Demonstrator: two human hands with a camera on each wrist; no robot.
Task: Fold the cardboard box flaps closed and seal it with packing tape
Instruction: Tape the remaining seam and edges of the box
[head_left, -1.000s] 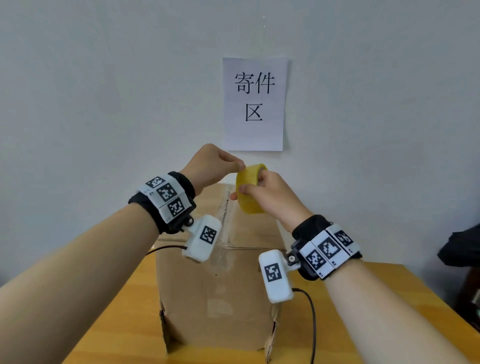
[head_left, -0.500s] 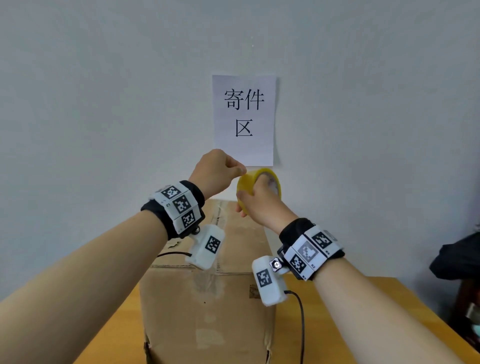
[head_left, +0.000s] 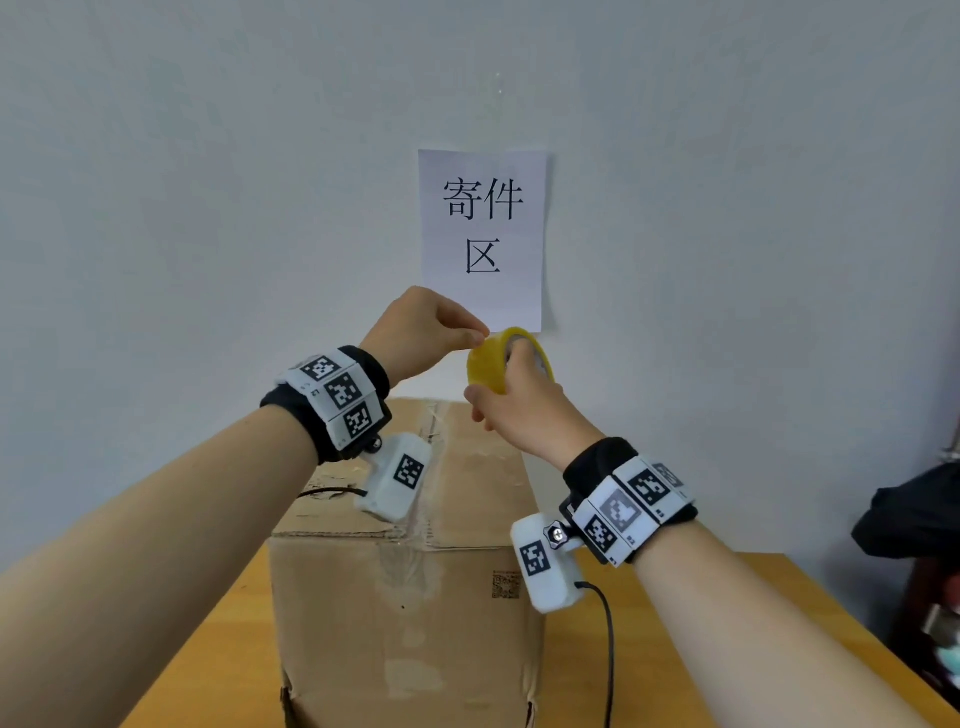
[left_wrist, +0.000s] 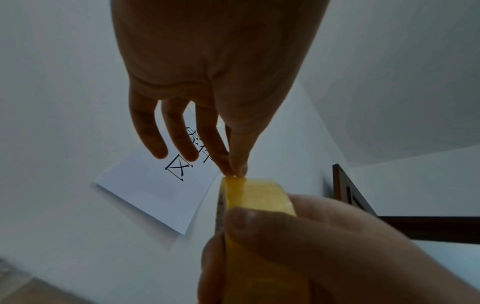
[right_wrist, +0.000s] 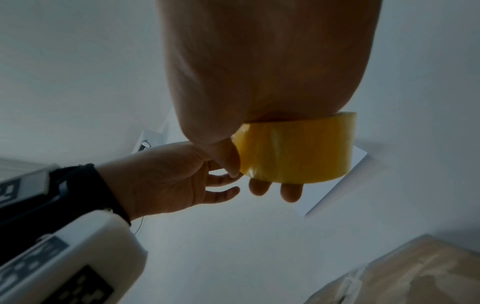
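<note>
A brown cardboard box (head_left: 405, 597) stands on the wooden table with its top flaps folded flat; old clear tape runs along the seam. Above its far end my right hand (head_left: 519, 400) grips a yellow roll of packing tape (head_left: 488, 364), fingers through the core. In the right wrist view the tape roll (right_wrist: 296, 152) shows below my palm. My left hand (head_left: 431, 332) pinches at the roll's upper edge with thumb and forefinger. The left wrist view shows that pinch of the fingertips (left_wrist: 235, 171) right on the tape roll (left_wrist: 257, 195). I cannot see any tape pulled free.
A white paper sign (head_left: 482, 239) with black characters hangs on the wall behind the box. The wooden table (head_left: 701, 649) extends right and left of the box. A dark object (head_left: 914, 519) lies at the right edge. Cables trail from both wrist cameras.
Both hands with the tape roll rose a little in the view and the roll turned, showing more of its hollow side. The left hand keeps picking at the roll's edge.
</note>
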